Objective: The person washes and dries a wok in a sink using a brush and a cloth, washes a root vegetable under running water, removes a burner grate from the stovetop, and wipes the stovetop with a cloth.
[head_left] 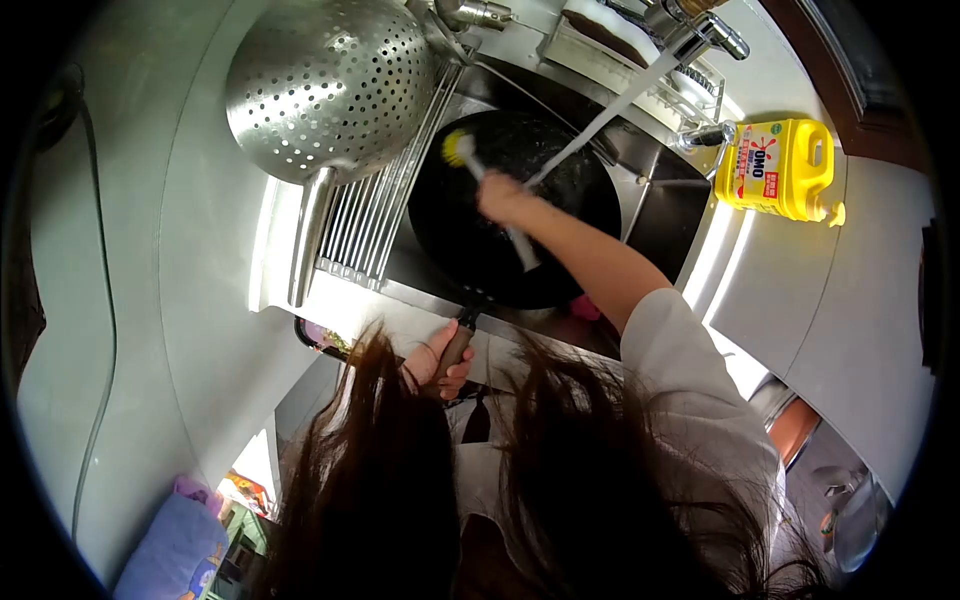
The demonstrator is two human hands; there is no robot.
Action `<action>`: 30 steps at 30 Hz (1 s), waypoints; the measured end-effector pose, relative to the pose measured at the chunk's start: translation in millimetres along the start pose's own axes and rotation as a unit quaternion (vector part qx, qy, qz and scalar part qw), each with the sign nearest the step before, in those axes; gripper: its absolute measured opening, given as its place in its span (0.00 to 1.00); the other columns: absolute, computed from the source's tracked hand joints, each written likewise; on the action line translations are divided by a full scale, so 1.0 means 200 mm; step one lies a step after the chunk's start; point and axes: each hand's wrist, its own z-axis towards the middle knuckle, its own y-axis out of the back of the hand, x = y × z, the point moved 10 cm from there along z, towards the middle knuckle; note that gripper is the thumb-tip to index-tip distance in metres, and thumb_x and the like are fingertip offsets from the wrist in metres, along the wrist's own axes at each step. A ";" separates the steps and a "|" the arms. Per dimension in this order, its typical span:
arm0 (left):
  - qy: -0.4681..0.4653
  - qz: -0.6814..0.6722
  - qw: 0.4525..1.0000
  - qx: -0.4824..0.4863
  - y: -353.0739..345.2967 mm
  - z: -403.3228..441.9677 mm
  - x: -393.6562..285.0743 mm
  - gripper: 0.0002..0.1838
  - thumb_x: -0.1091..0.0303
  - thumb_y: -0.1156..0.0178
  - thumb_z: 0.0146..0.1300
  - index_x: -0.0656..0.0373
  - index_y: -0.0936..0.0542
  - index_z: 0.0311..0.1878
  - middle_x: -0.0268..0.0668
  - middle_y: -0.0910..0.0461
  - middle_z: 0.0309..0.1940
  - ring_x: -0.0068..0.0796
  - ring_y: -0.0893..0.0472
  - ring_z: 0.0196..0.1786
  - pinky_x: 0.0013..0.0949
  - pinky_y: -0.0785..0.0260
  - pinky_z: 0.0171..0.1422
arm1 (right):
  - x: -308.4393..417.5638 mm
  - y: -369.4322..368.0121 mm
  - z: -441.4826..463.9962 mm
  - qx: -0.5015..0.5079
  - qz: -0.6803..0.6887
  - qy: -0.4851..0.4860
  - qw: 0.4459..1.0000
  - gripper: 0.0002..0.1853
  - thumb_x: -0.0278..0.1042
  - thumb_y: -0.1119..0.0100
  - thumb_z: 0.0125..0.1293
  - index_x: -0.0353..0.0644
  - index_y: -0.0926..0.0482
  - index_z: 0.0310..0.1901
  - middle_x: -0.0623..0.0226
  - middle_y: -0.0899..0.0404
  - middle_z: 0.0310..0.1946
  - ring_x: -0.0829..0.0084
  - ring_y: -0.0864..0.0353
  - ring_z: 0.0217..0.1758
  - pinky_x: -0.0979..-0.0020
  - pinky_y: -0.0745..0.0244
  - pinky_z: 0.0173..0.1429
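Note:
A black wok (570, 235) sits in the sink, tilted a little, under a stream of water (610, 112) running from the faucet (690, 40). My left hand (432, 362) is closed around the wok's brown handle (456, 345) at the sink's front edge. Over the wok, my right hand (503, 198) grips a white-handled scrub brush (470, 158). Its yellow bristle head lies near the wok's upper left inner wall, and the handle's end shows below my hand. Whether the bristles press on the metal I cannot tell.
A large perforated metal strainer (330, 90) rests on the roll-up rack (375, 215) left of the wok. On the right counter stands a yellow OMO jug (778, 170). Something pink (585, 307) shows beneath the wok. Long hair hangs across the lower view.

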 end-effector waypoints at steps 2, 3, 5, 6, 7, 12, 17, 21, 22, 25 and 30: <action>0.015 -0.020 0.999 0.044 0.04 0.05 0.03 0.31 0.30 0.63 0.66 0.51 0.32 0.35 0.26 0.39 0.13 0.18 0.43 0.10 0.25 0.46 0.14 | 0.21 -0.12 -0.24 0.082 0.097 0.071 0.989 0.16 0.39 0.53 0.68 0.30 0.29 0.43 0.48 0.21 0.25 0.56 0.19 0.22 0.58 0.23 0.27; 0.023 -0.031 0.997 0.067 0.05 0.06 0.04 0.31 0.29 0.63 0.66 0.51 0.33 0.36 0.26 0.39 0.13 0.18 0.43 0.10 0.25 0.46 0.14 | 0.21 -0.18 -0.34 0.101 0.038 0.137 0.985 0.16 0.40 0.55 0.69 0.32 0.29 0.44 0.50 0.22 0.23 0.55 0.21 0.19 0.57 0.25 0.26; 0.009 -0.022 0.999 0.049 0.02 0.07 0.05 0.31 0.28 0.63 0.65 0.50 0.33 0.35 0.26 0.39 0.13 0.18 0.43 0.11 0.26 0.45 0.14 | 0.07 -0.20 -0.53 0.212 -0.083 0.140 0.964 0.18 0.40 0.56 0.69 0.30 0.28 0.47 0.47 0.20 0.28 0.54 0.18 0.25 0.57 0.23 0.31; 0.004 -0.017 0.999 0.037 0.02 0.06 0.05 0.31 0.28 0.63 0.65 0.50 0.33 0.35 0.26 0.39 0.14 0.19 0.43 0.11 0.27 0.45 0.15 | -0.06 -0.22 -0.60 0.277 -0.144 0.093 0.945 0.18 0.39 0.57 0.69 0.30 0.28 0.49 0.45 0.19 0.32 0.53 0.16 0.30 0.57 0.22 0.36; 0.006 -0.014 0.999 0.037 0.02 0.05 0.06 0.31 0.28 0.63 0.65 0.50 0.33 0.35 0.26 0.40 0.13 0.19 0.43 0.11 0.27 0.46 0.15 | -0.20 -0.18 -0.58 0.239 -0.187 0.091 0.948 0.19 0.35 0.57 0.67 0.32 0.26 0.53 0.43 0.20 0.44 0.53 0.17 0.45 0.56 0.22 0.47; -0.009 0.006 0.999 0.040 -0.02 0.02 0.02 0.31 0.29 0.61 0.65 0.50 0.33 0.34 0.25 0.41 0.13 0.20 0.43 0.12 0.27 0.48 0.17 | -0.54 0.20 0.09 -0.039 -0.264 -0.062 0.962 0.19 0.35 0.50 0.67 0.37 0.27 0.57 0.54 0.20 0.52 0.59 0.18 0.52 0.61 0.21 0.47; -0.014 0.007 0.999 0.036 -0.02 -0.01 0.00 0.30 0.29 0.60 0.65 0.50 0.32 0.33 0.25 0.41 0.13 0.19 0.43 0.12 0.27 0.48 0.17 | 0.12 -0.15 -0.35 0.154 -0.014 0.059 0.986 0.18 0.29 0.56 0.61 0.27 0.23 0.47 0.43 0.18 0.35 0.55 0.16 0.29 0.55 0.22 0.35; -0.017 0.017 0.999 0.030 -0.02 0.02 0.01 0.30 0.30 0.60 0.66 0.50 0.32 0.33 0.25 0.40 0.13 0.19 0.43 0.11 0.27 0.49 0.17 | -0.36 -0.14 -0.43 0.171 -0.357 0.063 0.916 0.17 0.36 0.45 0.61 0.34 0.20 0.47 0.50 0.20 0.50 0.56 0.18 0.51 0.57 0.23 0.51; -0.021 0.031 0.999 0.011 -0.02 0.01 0.00 0.30 0.30 0.60 0.66 0.50 0.32 0.33 0.25 0.40 0.13 0.19 0.43 0.11 0.27 0.49 0.17 | -0.42 0.03 -0.41 0.110 -0.349 -0.002 0.931 0.18 0.36 0.42 0.61 0.36 0.21 0.50 0.52 0.20 0.50 0.57 0.18 0.52 0.57 0.23 0.51; -0.028 0.014 0.999 0.031 -0.02 0.02 0.00 0.30 0.31 0.61 0.67 0.51 0.32 0.33 0.25 0.40 0.13 0.19 0.44 0.10 0.28 0.50 0.16 | -0.35 0.19 -0.03 -0.073 -0.178 0.012 0.981 0.15 0.36 0.46 0.61 0.32 0.21 0.42 0.51 0.17 0.42 0.59 0.15 0.45 0.57 0.20 0.45; -0.010 -0.015 0.999 0.044 0.01 0.02 0.01 0.30 0.31 0.60 0.66 0.51 0.31 0.33 0.26 0.39 0.13 0.19 0.44 0.10 0.28 0.49 0.16 | 0.17 -0.19 -0.38 0.194 -0.042 0.120 0.973 0.16 0.34 0.56 0.64 0.28 0.23 0.39 0.50 0.21 0.22 0.58 0.20 0.22 0.57 0.24 0.28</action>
